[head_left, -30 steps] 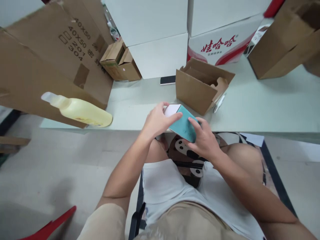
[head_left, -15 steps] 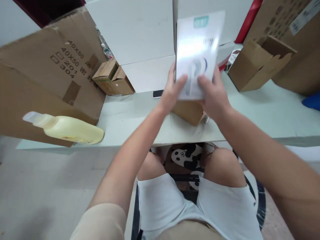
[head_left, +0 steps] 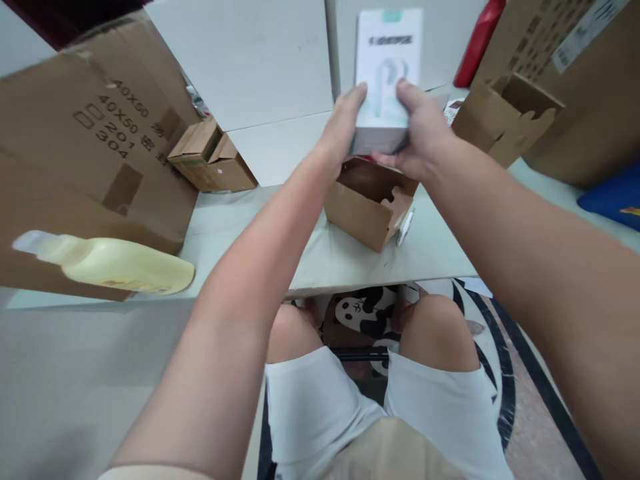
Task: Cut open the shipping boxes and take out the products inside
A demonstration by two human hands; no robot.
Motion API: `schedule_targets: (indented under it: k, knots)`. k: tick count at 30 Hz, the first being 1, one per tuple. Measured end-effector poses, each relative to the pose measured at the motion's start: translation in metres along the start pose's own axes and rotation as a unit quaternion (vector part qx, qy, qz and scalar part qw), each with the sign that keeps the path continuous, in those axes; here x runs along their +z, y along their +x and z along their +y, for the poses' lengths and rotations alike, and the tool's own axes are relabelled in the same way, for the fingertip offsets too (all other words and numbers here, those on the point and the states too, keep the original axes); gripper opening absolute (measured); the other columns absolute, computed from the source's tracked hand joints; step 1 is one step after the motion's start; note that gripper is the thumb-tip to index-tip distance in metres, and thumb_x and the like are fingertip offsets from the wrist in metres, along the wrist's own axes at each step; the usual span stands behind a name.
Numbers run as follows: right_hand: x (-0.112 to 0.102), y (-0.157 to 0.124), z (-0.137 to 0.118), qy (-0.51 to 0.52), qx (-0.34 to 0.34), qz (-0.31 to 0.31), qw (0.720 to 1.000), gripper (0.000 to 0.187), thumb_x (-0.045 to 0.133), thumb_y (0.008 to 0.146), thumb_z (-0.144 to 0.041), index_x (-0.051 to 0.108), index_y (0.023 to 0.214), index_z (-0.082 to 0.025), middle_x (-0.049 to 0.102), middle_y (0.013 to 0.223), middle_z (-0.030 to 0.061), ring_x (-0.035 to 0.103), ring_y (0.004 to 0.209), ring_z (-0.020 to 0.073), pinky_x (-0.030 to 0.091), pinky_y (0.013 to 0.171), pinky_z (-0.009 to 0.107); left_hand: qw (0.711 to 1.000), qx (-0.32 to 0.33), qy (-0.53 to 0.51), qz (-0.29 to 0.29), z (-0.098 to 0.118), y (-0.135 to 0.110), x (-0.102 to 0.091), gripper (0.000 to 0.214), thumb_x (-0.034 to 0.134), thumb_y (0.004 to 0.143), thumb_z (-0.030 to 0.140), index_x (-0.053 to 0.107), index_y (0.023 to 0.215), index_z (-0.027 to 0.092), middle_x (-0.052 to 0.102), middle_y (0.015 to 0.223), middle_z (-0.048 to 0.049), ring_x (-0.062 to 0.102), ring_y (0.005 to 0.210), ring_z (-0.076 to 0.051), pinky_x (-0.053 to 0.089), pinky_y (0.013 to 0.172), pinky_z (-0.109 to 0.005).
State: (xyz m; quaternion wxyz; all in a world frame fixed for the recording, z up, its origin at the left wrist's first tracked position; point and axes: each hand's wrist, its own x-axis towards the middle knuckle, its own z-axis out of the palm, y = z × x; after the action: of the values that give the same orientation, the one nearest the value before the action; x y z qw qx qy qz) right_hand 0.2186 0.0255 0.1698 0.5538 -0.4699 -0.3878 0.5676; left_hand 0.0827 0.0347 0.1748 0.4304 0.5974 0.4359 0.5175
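Note:
A white product box [head_left: 389, 73] with a printed device picture and a green mark at its top is held up in front of me. My left hand [head_left: 346, 120] grips its left side, thumb against the front edge. On the other side my right hand [head_left: 423, 130] clasps it, with the thumb on the front face and fingers underneath. Below the hands an open brown cardboard box [head_left: 357, 213] stands on the pale tabletop [head_left: 310, 257]. A small white object [head_left: 405, 227] lies against its right side; its kind is unclear.
At left, a pale yellow bottle [head_left: 127, 265] stands before a large carton [head_left: 95, 153]. Small brown boxes [head_left: 215, 160] sit behind. White panels [head_left: 260, 67] rise at the back. To the right are another open carton [head_left: 505, 117], a red object [head_left: 479, 43] and a blue object [head_left: 613, 203].
Both hands have carried the white box farther away and tilted it, so its bottom end now shows. The open brown box below is more exposed. My view has shifted slightly right.

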Motion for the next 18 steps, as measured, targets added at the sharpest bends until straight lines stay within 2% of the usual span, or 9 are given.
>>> schedule_targets:
  k: [2, 3, 5, 7, 9, 11, 13, 16, 18]
  knots:
    - [-0.035, -0.032, 0.002, 0.03, -0.032, 0.007, 0.999, 0.041, 0.034, 0.108, -0.052, 0.05, 0.141, -0.033, 0.06, 0.146, 0.0031, 0.066, 0.12, 0.0177, 0.064, 0.093, 0.042, 1.0, 0.004, -0.002, -0.009, -0.007, -0.042, 0.003, 0.024, 0.046, 0.106, 0.037, 0.06, 0.116, 0.021, 0.067, 0.104, -0.0065, 0.068, 0.1, -0.02, 0.054, 0.082, -0.032]
    - [-0.058, -0.046, 0.007, 0.019, -0.036, 0.027, 0.999, 0.041, 0.032, 0.108, -0.048, 0.049, 0.141, -0.032, 0.058, 0.149, 0.0049, 0.066, 0.122, 0.0179, 0.064, 0.091, 0.041, 0.999, 0.041, 0.005, -0.013, -0.014, -0.067, 0.002, 0.02, 0.047, 0.104, 0.034, 0.059, 0.116, 0.022, 0.065, 0.108, -0.0055, 0.065, 0.101, -0.019, 0.051, 0.084, -0.031]
    - [-0.109, -0.069, 0.024, -0.018, -0.017, 0.12, 0.992, 0.036, 0.035, 0.108, -0.041, 0.053, 0.139, -0.033, 0.057, 0.151, 0.0067, 0.067, 0.118, 0.0186, 0.064, 0.083, 0.038, 0.994, 0.089, 0.04, -0.058, -0.038, -0.116, -0.005, 0.013, 0.059, 0.093, 0.031, 0.063, 0.1, 0.02, 0.061, 0.107, -0.0054, 0.058, 0.092, -0.017, 0.047, 0.079, -0.029]
    - [-0.161, -0.086, 0.048, -0.078, 0.044, 0.243, 0.966, 0.031, 0.045, 0.104, -0.033, 0.055, 0.134, -0.036, 0.062, 0.146, 0.0062, 0.07, 0.107, 0.0184, 0.062, 0.074, 0.037, 0.996, 0.05, 0.059, -0.052, -0.072, -0.155, -0.013, 0.014, 0.062, 0.086, 0.033, 0.062, 0.084, 0.019, 0.059, 0.097, -0.0051, 0.049, 0.079, -0.015, 0.043, 0.071, -0.029]
    - [-0.204, -0.096, 0.069, -0.128, 0.108, 0.301, 0.939, 0.025, 0.052, 0.101, -0.027, 0.06, 0.123, -0.034, 0.066, 0.138, 0.009, 0.07, 0.091, 0.0171, 0.059, 0.069, 0.037, 0.997, -0.044, 0.049, -0.036, -0.109, -0.177, -0.019, 0.02, 0.06, 0.083, 0.033, 0.053, 0.07, 0.019, 0.051, 0.081, -0.0016, 0.043, 0.07, -0.013, 0.039, 0.067, -0.029]
    - [-0.235, -0.098, 0.083, -0.152, 0.143, 0.327, 0.922, 0.02, 0.056, 0.098, -0.023, 0.061, 0.116, -0.029, 0.07, 0.126, 0.0119, 0.067, 0.082, 0.0173, 0.058, 0.068, 0.04, 0.995, -0.088, 0.038, -0.029, -0.142, -0.181, -0.022, 0.026, 0.057, 0.081, 0.031, 0.042, 0.063, 0.02, 0.041, 0.069, 0.0021, 0.037, 0.063, -0.012, 0.034, 0.063, -0.028]
    - [-0.255, -0.092, 0.09, -0.166, 0.153, 0.347, 0.91, 0.015, 0.058, 0.097, -0.021, 0.061, 0.11, -0.027, 0.07, 0.115, 0.0109, 0.066, 0.078, 0.0166, 0.058, 0.07, 0.042, 0.993, -0.111, 0.034, -0.034, -0.164, -0.171, -0.024, 0.028, 0.054, 0.078, 0.025, 0.032, 0.06, 0.022, 0.031, 0.061, 0.005, 0.029, 0.059, -0.011, 0.026, 0.059, -0.027]
    - [-0.274, -0.075, 0.095, -0.198, 0.14, 0.398, 0.885, 0.008, 0.064, 0.095, -0.023, 0.057, 0.1, -0.024, 0.067, 0.1, 0.0072, 0.061, 0.074, 0.0131, 0.056, 0.072, 0.038, 0.989, -0.136, 0.037, -0.056, -0.183, -0.147, -0.024, 0.029, 0.05, 0.07, 0.017, 0.024, 0.058, 0.023, 0.022, 0.056, 0.0068, 0.02, 0.056, -0.01, 0.017, 0.057, -0.028]
    - [-0.286, -0.064, 0.099, -0.231, 0.146, 0.434, 0.859, 0.02, 0.071, 0.093, -0.033, 0.054, 0.089, -0.022, 0.061, 0.085, 0.0056, 0.052, 0.065, 0.0117, 0.049, 0.062, 0.035, 0.986, -0.146, 0.038, -0.076, -0.189, -0.133, -0.023, 0.028, 0.048, 0.067, 0.016, 0.022, 0.058, 0.023, 0.02, 0.055, 0.0068, 0.018, 0.056, -0.01, 0.014, 0.057, -0.029]
